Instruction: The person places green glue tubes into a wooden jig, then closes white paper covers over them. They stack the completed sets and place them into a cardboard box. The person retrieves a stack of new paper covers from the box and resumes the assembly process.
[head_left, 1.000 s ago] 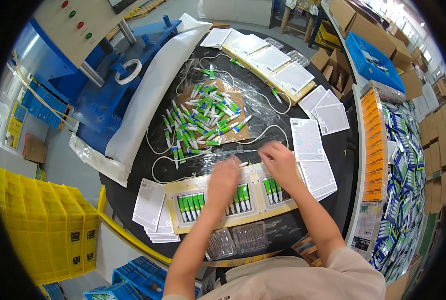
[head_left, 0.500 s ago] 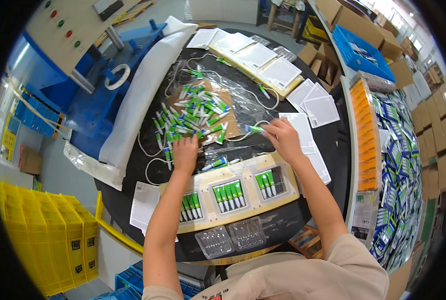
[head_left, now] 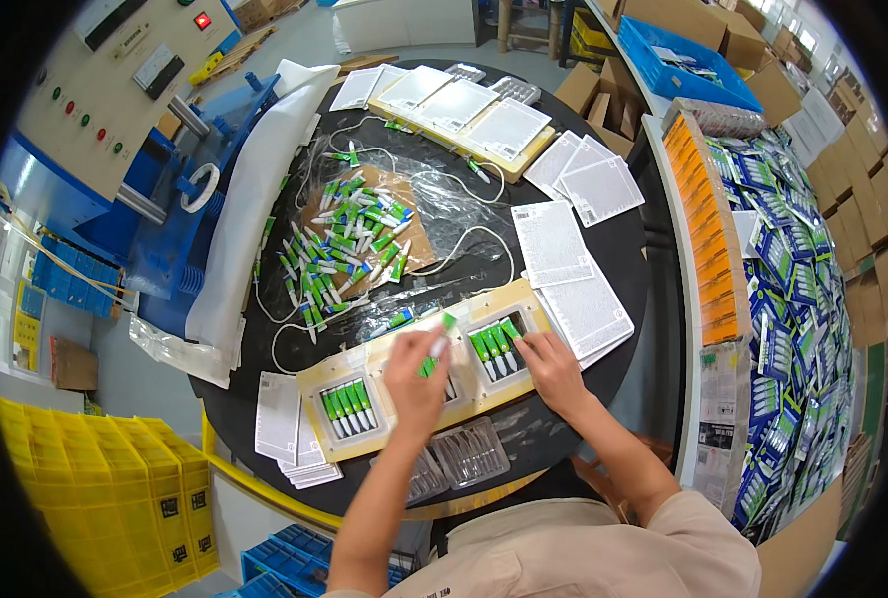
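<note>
Half a second ago both hands were up at the loose pile of tubes (head_left: 349,239) on the brown card at the middle of the round black tabletop (head_left: 623,249). Both have since come back to the pale tray (head_left: 419,371) at the near edge.

Left hand (head_left: 416,384): the grip is closed around a small bunch of green-and-white tubes (head_left: 434,349), whose green caps stick out above the fingers. The hand hangs over the tray's middle pocket, which it mostly hides, so how full that pocket is cannot be told.

Right hand (head_left: 552,367): fingers are stretched flat, tips resting on the tubes (head_left: 494,344) in the right pocket. The grip looks nearly open; whether it pinches a tube cannot be told.

Tray state: the left pocket holds a row of tubes (head_left: 347,407) lying side by side, caps away from the person. The right pocket holds a similar row.

Judgement: the move from pile to tray indicates a fresh batch is being loaded, with the middle pocket as the likely place for it and the right row being straightened.

Nearby: clear plastic blister shells (head_left: 454,460) lie just in front of the tray; printed white cards (head_left: 574,269) lie to its right.
</note>
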Demonstrator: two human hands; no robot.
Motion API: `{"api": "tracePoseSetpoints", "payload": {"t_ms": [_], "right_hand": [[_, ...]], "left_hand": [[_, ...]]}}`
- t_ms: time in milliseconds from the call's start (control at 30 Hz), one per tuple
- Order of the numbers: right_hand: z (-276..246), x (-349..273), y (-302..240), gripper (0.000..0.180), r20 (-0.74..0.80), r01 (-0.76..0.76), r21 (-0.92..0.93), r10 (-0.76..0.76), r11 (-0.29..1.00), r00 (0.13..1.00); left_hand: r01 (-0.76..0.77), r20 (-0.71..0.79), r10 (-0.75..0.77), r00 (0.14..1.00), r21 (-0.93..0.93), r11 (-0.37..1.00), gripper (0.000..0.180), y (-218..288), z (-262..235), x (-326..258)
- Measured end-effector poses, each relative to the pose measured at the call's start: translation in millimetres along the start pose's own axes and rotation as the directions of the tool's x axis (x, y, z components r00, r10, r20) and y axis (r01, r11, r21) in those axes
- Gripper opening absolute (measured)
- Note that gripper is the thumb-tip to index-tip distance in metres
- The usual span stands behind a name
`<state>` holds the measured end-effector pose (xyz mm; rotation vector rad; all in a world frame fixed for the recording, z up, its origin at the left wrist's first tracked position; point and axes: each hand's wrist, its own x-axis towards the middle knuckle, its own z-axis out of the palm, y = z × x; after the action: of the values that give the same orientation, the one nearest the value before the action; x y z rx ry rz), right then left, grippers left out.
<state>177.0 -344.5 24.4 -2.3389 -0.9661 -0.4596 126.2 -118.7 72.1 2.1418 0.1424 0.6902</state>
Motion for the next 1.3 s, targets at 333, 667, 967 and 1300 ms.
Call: {"api": "tracePoseSetpoints", "payload": {"t_ms": [333,667,967,1300], "right_hand": [[-35.8,-11.1,3.5,0.018,-0.096,-0.357,0.294,0.400,0.886,0.912],[-26.5,-8.2,2.8,0.019,-0.132,-0.356,0.192,0.383,0.915,0.914],[11.9,-1.7,-11.7,0.029,-0.048,-0.339,-0.200,0.336,0.919,0.941],[-7.1,-14.8,3.9,0.036,-0.083,-0.080,-0.149,0.069,0.986,0.994]], "left_hand": [[-0.607,0.370,0.496,0.785,0.302,0.735,0.040,27.5,84.5,-36.3],[-0.431,0.422,0.262,0.868,0.378,0.819,0.046,17.3,83.0,-55.7],[-0.452,0.608,0.143,0.781,0.392,0.801,0.070,-1.3,61.9,-62.9],[-0.457,0.615,0.167,0.771,0.352,0.817,0.066,-7.5,63.0,-61.2]]}}
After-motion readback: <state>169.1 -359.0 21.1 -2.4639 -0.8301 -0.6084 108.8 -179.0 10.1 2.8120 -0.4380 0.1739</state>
